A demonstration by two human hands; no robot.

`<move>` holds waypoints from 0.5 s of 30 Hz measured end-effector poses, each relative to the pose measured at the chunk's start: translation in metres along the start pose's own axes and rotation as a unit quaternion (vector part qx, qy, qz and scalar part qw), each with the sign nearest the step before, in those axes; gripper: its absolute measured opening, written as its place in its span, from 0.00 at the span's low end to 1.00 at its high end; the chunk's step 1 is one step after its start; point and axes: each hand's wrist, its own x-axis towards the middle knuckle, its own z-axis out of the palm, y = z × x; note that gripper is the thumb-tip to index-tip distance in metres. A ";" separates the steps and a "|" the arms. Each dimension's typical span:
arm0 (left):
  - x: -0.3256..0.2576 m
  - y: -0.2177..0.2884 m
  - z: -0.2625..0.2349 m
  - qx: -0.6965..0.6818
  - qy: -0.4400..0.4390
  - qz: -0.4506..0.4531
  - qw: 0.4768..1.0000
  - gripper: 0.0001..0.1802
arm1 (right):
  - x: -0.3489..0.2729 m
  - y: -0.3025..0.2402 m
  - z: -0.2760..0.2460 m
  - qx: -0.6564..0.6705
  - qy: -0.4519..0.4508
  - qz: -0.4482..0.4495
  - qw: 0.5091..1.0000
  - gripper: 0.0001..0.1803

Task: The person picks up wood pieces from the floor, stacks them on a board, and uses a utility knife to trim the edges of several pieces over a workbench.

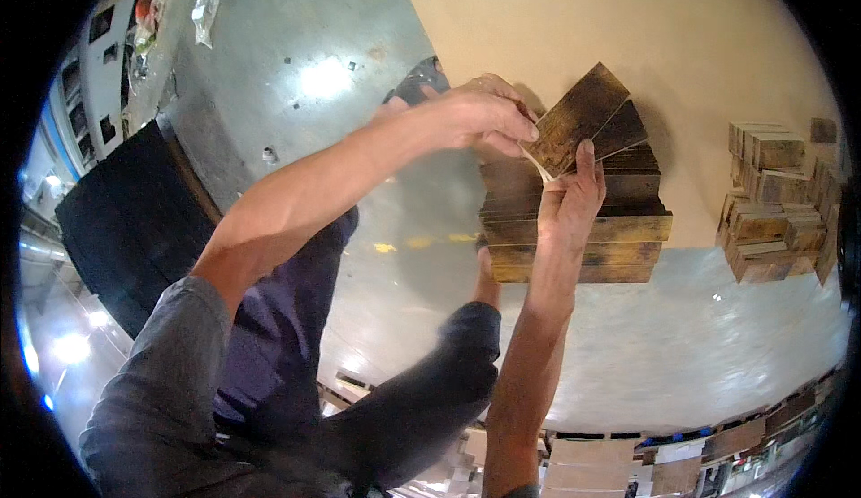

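Pinching wood pieces [583, 114] with left hand [495, 114] and right hand [572, 198], likely to keep them spread, above the stack [623, 227] by the lower-left corner of the brown sheet [708, 41].

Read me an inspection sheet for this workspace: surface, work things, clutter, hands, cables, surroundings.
Surface: tan sheet beside grey floor.
Work things: fanned dark-brown wooden boards, at least two, above a stack of similar ones; smaller wooden pieces piled at right.
Clutter: clear plastic on the floor, upper left.
Hands: left hand grips the fanned boards' left corner; right hand grips their near end, thumb on top.
Cables: nothing seen.
Surroundings: large black object at left.
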 end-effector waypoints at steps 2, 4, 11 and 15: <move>-0.020 0.022 0.016 0.028 0.017 -0.037 0.999 0.17 | -0.001 0.000 -0.014 -0.105 -0.030 -0.058 0.992 0.16; -0.015 0.023 0.003 0.026 -0.033 -0.023 0.999 0.16 | -0.006 -0.019 0.000 0.016 -0.040 0.034 0.998 0.16; -0.079 0.070 0.012 0.011 -0.064 0.039 0.997 0.15 | -0.040 -0.090 0.049 0.250 -0.031 0.152 0.956 0.16; -0.141 0.097 0.011 -0.045 -0.116 0.119 0.985 0.18 | -0.091 -0.153 0.093 0.286 -0.039 0.152 0.945 0.16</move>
